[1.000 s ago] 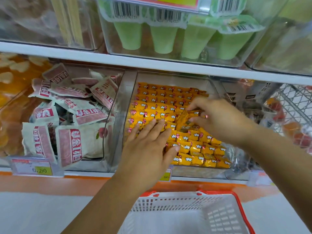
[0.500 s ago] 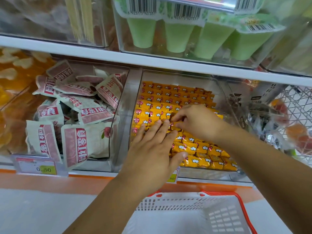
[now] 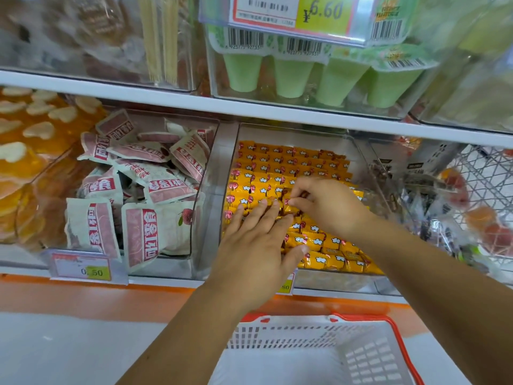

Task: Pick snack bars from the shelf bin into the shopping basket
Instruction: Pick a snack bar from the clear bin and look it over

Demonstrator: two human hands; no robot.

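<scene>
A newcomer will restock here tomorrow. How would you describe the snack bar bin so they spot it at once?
Find the green cups up top. The clear bin right below them, above the white basket, is it. Only it holds neat rows of small yellow bars; its left neighbour holds pink-and-white pouches.

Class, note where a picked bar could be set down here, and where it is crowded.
Free: the basket, its bare floor inside the orange rim. Crowded: the bin, with snack bars packed tight under the flat left hand and pinching right hand; packets heaped beside.
</scene>
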